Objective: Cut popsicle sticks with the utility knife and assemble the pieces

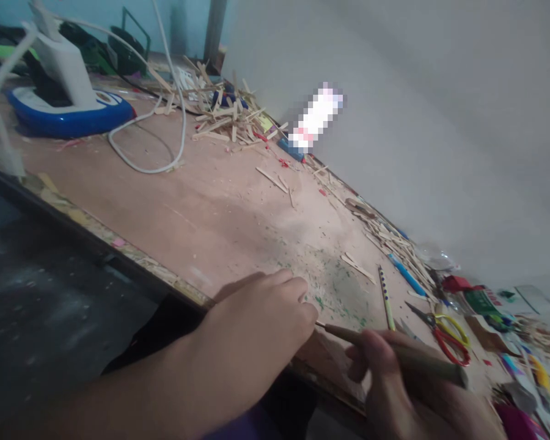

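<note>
Scissors (433,322) with one red and one yellow loop lie on the surface (165,208), and just on their near side the right hand (403,385) has its fingers (379,353) wrapped closely around a tool (428,365) with a brown handle and a thin shaft, the butt of the handle sitting near the red loop. The shaft points away to the left of the scissors, where the left hand (261,324) is palm down by the near edge; its fingers (297,288) are curled in, and I cannot tell how tightly, or whether they have hold of anything, because the back of the hand covers them. The tool's tip is hidden there too, so the chief risk, I judge, is a slip: if the push outruns the grip, the point could jab the left fingers, which have no guard in view. Green flecks (321,300), left of the scissors beyond the hands, could make anything resting on them skid. A backward jerk of the right hand could catch the red loop, swinging the scissors into the dotted strip (385,299) just left of their blades. With the left hand so near the edge, anything let go there could drop
</note>
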A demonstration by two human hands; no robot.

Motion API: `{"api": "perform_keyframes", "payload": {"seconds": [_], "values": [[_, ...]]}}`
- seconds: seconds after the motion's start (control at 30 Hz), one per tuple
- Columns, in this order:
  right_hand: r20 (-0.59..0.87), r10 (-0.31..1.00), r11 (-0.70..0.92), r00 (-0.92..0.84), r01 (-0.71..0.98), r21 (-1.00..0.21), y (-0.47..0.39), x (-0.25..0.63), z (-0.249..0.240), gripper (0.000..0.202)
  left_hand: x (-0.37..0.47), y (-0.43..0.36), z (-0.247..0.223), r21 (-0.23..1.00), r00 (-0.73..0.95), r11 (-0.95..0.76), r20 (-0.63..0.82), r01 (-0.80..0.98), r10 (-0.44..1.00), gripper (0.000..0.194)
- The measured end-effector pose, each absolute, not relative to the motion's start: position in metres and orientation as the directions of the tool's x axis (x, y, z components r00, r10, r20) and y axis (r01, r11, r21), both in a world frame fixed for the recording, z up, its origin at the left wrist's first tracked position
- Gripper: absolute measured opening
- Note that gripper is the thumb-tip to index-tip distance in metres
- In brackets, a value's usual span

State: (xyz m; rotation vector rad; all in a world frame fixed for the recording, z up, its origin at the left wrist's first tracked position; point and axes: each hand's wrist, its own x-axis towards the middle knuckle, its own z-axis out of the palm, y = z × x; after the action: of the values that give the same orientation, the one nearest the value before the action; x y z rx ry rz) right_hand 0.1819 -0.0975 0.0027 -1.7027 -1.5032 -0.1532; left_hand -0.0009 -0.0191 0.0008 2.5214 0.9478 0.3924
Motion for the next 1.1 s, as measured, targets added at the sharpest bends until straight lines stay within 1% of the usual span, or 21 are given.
{"api": "perform_keyframes", "payload": {"seconds": [0.13, 0.2, 0.3, 0.43, 0.53, 0.63, 0.9, 1.03, 1.1], "values": [[0.636, 0.724, 0.103, 0.267, 0.870, -0.482, -0.0947, 0.1848, -0.0039, 0.039, -0.0006, -0.0177, 0.0003, 0.480, 0.720, -0.686, 0.147, 0.547, 0.678, 0.022], [0.650, 0.711, 0.099, 0.270, 0.876, -0.472, -0.0944, 0.1863, -0.0050, 0.044, -0.0006, -0.0184, 0.0000, 0.479, 0.722, -0.688, 0.148, 0.545, 0.675, 0.022], [0.618, 0.740, 0.059, 0.267, 0.889, -0.455, -0.0955, 0.1854, -0.0012, 0.049, -0.0003, -0.0206, -0.0011, 0.475, 0.721, -0.689, 0.152, 0.547, 0.676, 0.022], [0.598, 0.755, 0.063, 0.270, 0.878, -0.475, -0.0962, 0.1819, 0.0047, 0.043, 0.0003, -0.0215, -0.0025, 0.484, 0.715, -0.686, 0.163, 0.543, 0.680, 0.022], [0.624, 0.743, 0.116, 0.241, 0.872, -0.475, -0.0940, 0.1828, 0.0024, 0.047, 0.0003, -0.0202, -0.0012, 0.477, 0.726, -0.688, 0.141, 0.546, 0.674, 0.022], [0.644, 0.726, 0.135, 0.241, 0.868, -0.478, -0.0923, 0.1862, -0.0018, 0.047, 0.0005, -0.0191, 0.0004, 0.472, 0.733, -0.689, 0.123, 0.550, 0.670, 0.020], [0.654, 0.702, 0.122, 0.282, 0.857, -0.500, -0.0931, 0.1882, -0.0029, 0.042, 0.0007, -0.0190, -0.0003, 0.477, 0.725, -0.698, 0.166, 0.535, 0.669, 0.021], [0.661, 0.702, 0.169, 0.264, 0.840, -0.516, -0.0908, 0.1865, -0.0044, 0.043, 0.0010, -0.0194, -0.0014, 0.473, 0.719, -0.691, 0.158, 0.546, 0.677, 0.023], [0.679, 0.678, 0.169, 0.281, 0.840, -0.516, -0.0901, 0.1843, -0.0041, 0.042, 0.0011, -0.0199, -0.0025, 0.478, 0.713, -0.693, 0.178, 0.540, 0.678, 0.023]]}}
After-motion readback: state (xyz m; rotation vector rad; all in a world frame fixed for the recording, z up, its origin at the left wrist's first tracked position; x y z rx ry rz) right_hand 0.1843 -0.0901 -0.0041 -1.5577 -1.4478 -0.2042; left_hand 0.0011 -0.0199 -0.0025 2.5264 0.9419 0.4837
